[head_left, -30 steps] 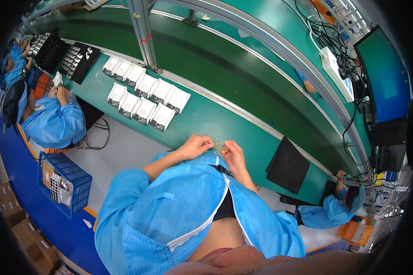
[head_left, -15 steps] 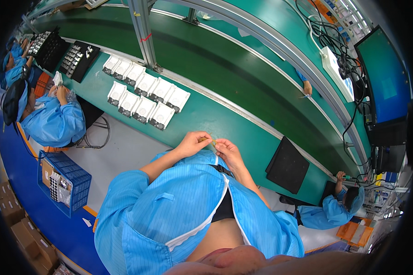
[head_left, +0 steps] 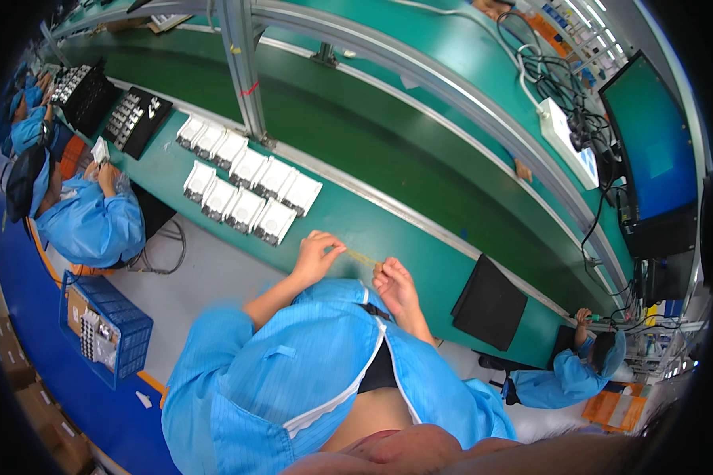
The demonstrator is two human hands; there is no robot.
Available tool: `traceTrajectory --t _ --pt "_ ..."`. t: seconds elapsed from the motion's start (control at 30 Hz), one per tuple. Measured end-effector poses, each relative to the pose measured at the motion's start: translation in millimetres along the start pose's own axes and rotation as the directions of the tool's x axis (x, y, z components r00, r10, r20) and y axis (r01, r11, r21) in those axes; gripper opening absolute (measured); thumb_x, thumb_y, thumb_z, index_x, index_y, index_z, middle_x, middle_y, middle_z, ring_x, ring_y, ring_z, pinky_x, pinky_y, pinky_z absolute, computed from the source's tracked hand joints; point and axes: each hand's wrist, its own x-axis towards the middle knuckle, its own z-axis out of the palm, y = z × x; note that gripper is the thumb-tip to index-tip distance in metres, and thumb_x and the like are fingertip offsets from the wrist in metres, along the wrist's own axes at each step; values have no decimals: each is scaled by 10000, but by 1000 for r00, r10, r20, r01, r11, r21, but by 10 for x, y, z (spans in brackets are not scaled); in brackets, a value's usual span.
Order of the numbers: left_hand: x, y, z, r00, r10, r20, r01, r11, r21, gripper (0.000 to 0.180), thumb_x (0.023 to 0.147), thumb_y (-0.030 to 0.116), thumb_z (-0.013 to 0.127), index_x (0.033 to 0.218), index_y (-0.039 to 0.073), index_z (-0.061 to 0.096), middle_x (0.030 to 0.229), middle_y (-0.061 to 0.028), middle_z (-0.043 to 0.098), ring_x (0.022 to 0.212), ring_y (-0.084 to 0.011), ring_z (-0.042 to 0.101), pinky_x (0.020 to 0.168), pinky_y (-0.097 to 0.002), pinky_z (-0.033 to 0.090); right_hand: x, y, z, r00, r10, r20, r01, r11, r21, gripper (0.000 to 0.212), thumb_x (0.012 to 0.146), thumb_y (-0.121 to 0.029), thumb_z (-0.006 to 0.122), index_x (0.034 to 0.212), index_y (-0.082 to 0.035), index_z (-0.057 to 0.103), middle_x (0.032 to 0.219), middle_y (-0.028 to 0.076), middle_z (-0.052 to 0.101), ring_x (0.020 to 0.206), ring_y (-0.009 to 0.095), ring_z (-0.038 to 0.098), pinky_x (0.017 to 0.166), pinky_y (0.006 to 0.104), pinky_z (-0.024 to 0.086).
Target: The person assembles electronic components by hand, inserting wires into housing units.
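Between my two hands stretches a thin yellow rubber band (head_left: 362,258), held over the near edge of the green bench. My left hand (head_left: 317,256) pinches one end between thumb and fingertips. The other end is in my right hand (head_left: 397,283), whose fingers are curled closed around it. Whether it is one band or several strands, I cannot tell. Ahead and to the left of my left hand, white box-shaped devices with dark ends lie in two rows, a far row (head_left: 248,167) and a near row (head_left: 238,211).
Right of my hands lies a black flat pad (head_left: 489,303). A metal post (head_left: 242,71) and rail stand beyond the devices. Co-workers in blue sit at left (head_left: 95,214) and right (head_left: 570,376). A blue crate (head_left: 131,348) is on the floor; a monitor (head_left: 650,142) stands far right.
My hands have moved apart, the left one going left, and the yellow band is now drawn out between them. The whole view has shifted slightly.
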Motion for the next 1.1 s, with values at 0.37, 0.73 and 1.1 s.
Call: traceTrajectory --t 0.37,0.73,1.1 --pt "-14 238 -28 931 -104 351 237 902 -361 108 788 121 640 848 32 657 762 -43 639 758 -114 577 701 -259 453 63 56 -75 992 123 36 -119 989 -88 91 814 -42 584 855 -99 526 770 14 555 647 88 490 585 215 426" --pt "-71 178 23 852 -127 507 434 713 -550 121 821 102 608 879 -3 596 742 -62 630 701 -93 588 634 -211 458 131 110 -57 999 -32 -37 12 893 -450 181 767 9 615 897 -80 525 797 27 591 671 92 542 587 211 443" --pt "-63 202 28 759 -91 645 570 572 -590 135 848 151 585 892 26 559 735 -48 621 712 -85 568 665 -206 428 119 64 19 990 -123 -66 70 847 -528 156 760 33 590 885 -39 529 765 32 579 623 83 515 569 200 417"
